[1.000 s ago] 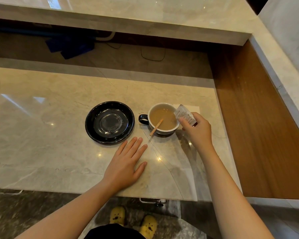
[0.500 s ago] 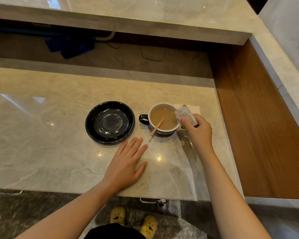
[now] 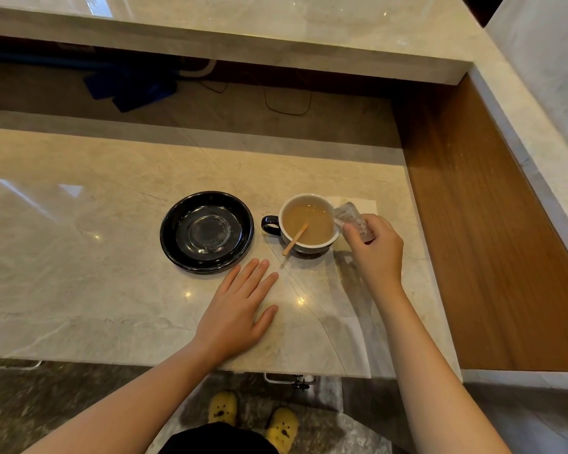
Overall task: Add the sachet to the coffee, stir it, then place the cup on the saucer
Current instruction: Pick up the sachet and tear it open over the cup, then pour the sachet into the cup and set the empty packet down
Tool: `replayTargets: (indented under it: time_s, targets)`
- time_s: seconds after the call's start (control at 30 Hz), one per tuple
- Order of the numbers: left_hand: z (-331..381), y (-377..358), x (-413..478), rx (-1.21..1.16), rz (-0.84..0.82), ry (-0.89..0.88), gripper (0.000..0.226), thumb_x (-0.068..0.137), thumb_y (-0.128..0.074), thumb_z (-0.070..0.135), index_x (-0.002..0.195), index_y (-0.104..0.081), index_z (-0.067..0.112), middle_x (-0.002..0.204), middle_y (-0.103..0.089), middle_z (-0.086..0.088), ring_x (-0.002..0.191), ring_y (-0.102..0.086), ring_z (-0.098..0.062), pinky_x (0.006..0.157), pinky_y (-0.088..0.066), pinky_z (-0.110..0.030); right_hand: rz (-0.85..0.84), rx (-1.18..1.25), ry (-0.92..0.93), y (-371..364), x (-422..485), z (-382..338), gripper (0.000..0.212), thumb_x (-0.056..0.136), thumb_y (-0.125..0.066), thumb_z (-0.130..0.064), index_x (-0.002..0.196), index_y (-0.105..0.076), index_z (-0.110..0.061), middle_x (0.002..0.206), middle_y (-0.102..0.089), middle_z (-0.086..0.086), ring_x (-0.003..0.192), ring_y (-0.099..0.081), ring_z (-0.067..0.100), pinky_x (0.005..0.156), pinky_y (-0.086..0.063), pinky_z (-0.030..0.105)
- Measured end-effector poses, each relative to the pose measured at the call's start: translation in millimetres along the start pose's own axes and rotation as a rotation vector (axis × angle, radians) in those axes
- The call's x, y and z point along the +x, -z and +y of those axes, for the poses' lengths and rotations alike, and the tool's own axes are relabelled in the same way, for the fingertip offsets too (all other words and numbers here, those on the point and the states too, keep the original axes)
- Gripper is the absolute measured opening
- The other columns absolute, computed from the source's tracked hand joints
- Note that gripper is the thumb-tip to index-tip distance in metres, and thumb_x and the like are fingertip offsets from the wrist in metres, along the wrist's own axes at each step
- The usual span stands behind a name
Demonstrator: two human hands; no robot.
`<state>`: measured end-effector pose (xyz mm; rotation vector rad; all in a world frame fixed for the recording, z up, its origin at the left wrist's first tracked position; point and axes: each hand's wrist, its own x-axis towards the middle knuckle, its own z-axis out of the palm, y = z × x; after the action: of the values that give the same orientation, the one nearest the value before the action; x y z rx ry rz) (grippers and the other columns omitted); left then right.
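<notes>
**Sachet tipped at the rim of the cup**

The right hand (image 3: 376, 249) pinches a small sachet (image 3: 351, 220) between thumb and fingers (image 3: 350, 229), holding it tilted with its far corner at the right edge of the cup (image 3: 309, 224), just over the rim. That tilt looks meant to let the contents slide into the coffee (image 3: 307, 222) rather than onto the desk (image 3: 95, 224). Whether anything is pouring cannot be told; the sachet is blurred.

A wooden stirrer (image 3: 295, 239) leans in the cup, its lower end over the near rim, ready for stirring without a reach. The cup's dark handle points left toward the black saucer (image 3: 207, 231), which sits empty just beside it, so the last move should be a short one.

The left hand (image 3: 240, 309) lies flat on the desk in front of the saucer, fingers together and stretched out, holding nothing; it seems to rest there as a brace. A white napkin (image 3: 364, 204) lies under the sachet's side of the cup, likely to catch spills.
</notes>
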<state>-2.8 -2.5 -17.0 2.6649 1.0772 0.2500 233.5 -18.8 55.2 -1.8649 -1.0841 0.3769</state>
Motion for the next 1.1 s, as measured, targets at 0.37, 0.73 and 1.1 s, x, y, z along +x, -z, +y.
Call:
replayTargets:
  time_s: [0.37, 0.73, 1.1]
  targets:
    - [0, 0, 0, 0.002, 0.005, -0.001, 0.057, 0.093, -0.031, 0.049, 0.143, -0.032, 0.021, 0.152, -0.028, -0.005, 0.141, -0.014, -0.017, 0.113, -0.009, -0.038, -0.006, -0.119, 0.040, 1, 0, 2, 0.010, 0.088, -0.059, -0.018, 0.089, -0.064, -0.009, 0.082, -0.059, 0.002, 0.069, -0.050, 0.011, 0.054, -0.034, 0.009]
    - [-1, -1, 0, -0.001, 0.005, -0.003, 0.057, 0.093, -0.033, 0.048, 0.143, -0.033, 0.021, 0.152, -0.027, -0.004, 0.141, -0.013, -0.017, 0.113, -0.010, -0.039, -0.012, 0.049, -0.071, 1, -5, 0, 0.014, 0.087, -0.059, -0.018, 0.079, -0.060, -0.007, 0.074, -0.059, 0.008, 0.061, -0.047, 0.011, 0.051, -0.037, 0.020]
    - [-1, -2, 0, 0.007, 0.006, 0.006, 0.059, 0.092, -0.028, 0.051, 0.143, -0.030, 0.022, 0.153, -0.024, -0.003, 0.141, -0.011, -0.017, 0.113, -0.005, -0.036, 0.026, 0.115, -0.120, 20, -14, 4, 0.021, 0.082, -0.065, -0.018, 0.068, -0.053, -0.009, 0.072, -0.051, 0.002, 0.065, -0.044, 0.011, 0.054, -0.035, 0.013]
